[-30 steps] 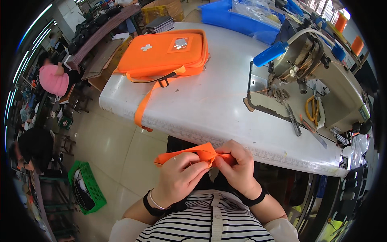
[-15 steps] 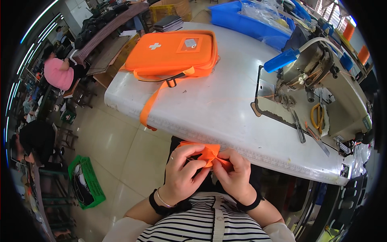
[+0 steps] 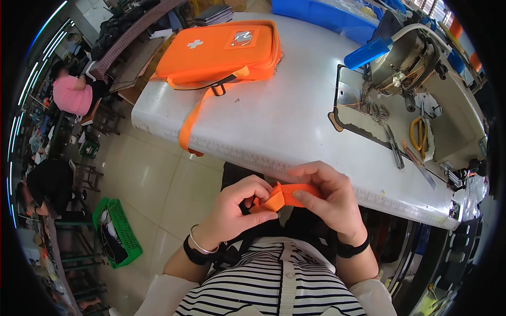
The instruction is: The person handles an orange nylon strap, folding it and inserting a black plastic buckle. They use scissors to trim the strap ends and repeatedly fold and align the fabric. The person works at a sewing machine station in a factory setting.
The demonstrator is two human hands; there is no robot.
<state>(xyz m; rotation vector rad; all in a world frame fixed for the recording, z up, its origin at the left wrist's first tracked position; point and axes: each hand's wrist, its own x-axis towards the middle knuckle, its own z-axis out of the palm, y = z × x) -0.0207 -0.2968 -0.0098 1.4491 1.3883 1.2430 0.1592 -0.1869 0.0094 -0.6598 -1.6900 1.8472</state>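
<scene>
A small folded piece of orange fabric (image 3: pixel 282 196) is held between my two hands, above my lap and just in front of the table edge. My left hand (image 3: pixel 238 203) pinches its left end, thumb below and fingers curled behind. On the other end, my right hand (image 3: pixel 332 196) grips with the thumb on the near face; its fingers reach behind the cloth. Beyond them, an orange case (image 3: pixel 213 52) with a white cross and a clear pocket lies on the table. Its orange strap (image 3: pixel 192 122) hangs over the front edge.
A sewing machine (image 3: pixel 440 124) fills the table's right side, with yellow-handled scissors (image 3: pixel 419 136) and tweezers (image 3: pixel 393 145) beside it. At the back stands a blue bin (image 3: pixel 327 20). A green basket (image 3: pixel 122 231) sits on the floor at left. A person in pink (image 3: pixel 73 95) sits farther off.
My right hand has moved right and opened its grip wider along the cloth. The fabric is now turned and stretched sideways between both hands. The view has shifted slightly, raising the table in it.
</scene>
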